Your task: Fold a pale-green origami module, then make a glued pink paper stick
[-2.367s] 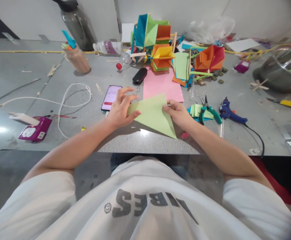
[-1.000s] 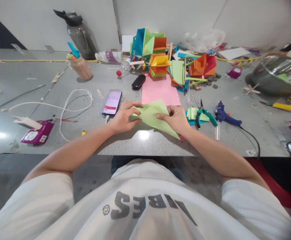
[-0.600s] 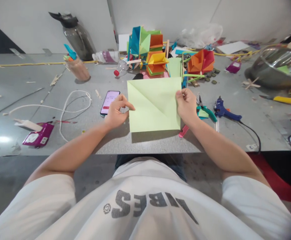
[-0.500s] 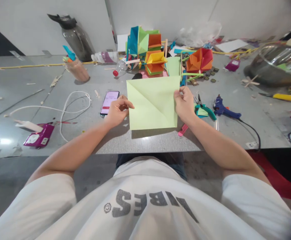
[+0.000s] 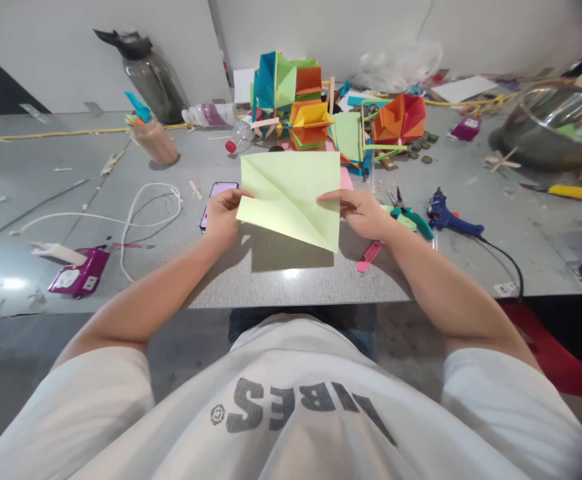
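A pale green sheet of paper [image 5: 291, 193] with a diagonal crease is held above the front of the grey table, its shadow falling below it. My left hand [image 5: 225, 212] pinches its left edge, thumb and fingers closed on it. At the right side, my right hand [image 5: 363, 210] grips the sheet, one finger lying across its face. The sheet bends along the crease, and its lower left part tilts up. Behind my left hand lies a phone [image 5: 217, 193], partly covered. A pink stick [image 5: 369, 257] rests on the table below my right hand.
Folded paper shapes [image 5: 291, 87] stand at the back. To the right lie teal pliers [image 5: 411, 220], a blue glue gun [image 5: 453, 217] and a metal bowl [image 5: 531, 127]. A white cable [image 5: 131, 220], purple power socket [image 5: 81, 272] and dark bottle [image 5: 153, 83] are on the left.
The sheet has shifted left and now bends along its diagonal crease. My right hand has moved from its upper right edge to lower down, with a finger over its face.
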Demonstrator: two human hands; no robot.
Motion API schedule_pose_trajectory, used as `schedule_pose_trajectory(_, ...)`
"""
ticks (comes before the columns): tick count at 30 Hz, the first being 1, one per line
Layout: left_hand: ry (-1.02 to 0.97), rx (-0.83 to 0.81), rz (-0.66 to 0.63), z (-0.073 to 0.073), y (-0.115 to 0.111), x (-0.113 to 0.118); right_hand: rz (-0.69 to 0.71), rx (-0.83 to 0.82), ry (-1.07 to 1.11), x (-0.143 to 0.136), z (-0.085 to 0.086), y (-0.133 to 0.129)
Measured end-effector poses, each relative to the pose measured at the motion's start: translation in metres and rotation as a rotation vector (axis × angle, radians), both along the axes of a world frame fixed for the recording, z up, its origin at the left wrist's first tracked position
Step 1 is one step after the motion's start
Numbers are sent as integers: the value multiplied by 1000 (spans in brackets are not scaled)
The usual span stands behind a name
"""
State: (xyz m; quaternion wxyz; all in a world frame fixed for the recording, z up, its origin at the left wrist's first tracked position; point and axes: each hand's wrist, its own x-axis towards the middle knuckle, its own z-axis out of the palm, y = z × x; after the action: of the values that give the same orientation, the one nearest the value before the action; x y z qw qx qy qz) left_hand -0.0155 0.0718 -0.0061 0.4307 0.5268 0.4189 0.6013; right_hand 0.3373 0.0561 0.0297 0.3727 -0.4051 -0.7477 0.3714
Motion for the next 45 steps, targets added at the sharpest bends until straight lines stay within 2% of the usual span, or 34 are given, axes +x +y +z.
schedule_pose_trajectory(3,54,0,-16,1,-4,-1,-9,81,-33,-4,2,-9)
schedule_pose_trajectory(6,123,6,8,3,-8,-1,16,81,1,-6,-1,-11)
schedule_pose_trajectory(9,63,-9,29,7,-7,0,45,87,57,-2,-3,-9)
schedule_pose_trajectory(14,-125,9,28,16,-8,4,-86,211,113,0,-6,-1)
schedule_pose_trajectory(18,-65,107,63,19,-14,6,-107,184,219,-9,-14,1)
schedule_pose_trajectory(24,-22,163,-15,16,-22,10,-362,46,397,-31,-21,-11)
schedule_pose_trajectory(28,-42,141,-64,14,-22,12,-367,20,424,-39,-18,-18)
schedule_pose_trajectory(34,41,103,76,15,-20,11,-419,39,406,-41,-20,-17)
schedule_pose_trajectory(39,61,125,114,14,-25,11,-577,186,433,-45,-32,-18)
schedule_pose_trajectory(41,42,160,100,12,-26,12,-583,210,435,-45,-35,-18)
schedule_pose_trajectory(45,-62,204,7,6,-23,11,-487,150,441,-39,-33,-13)
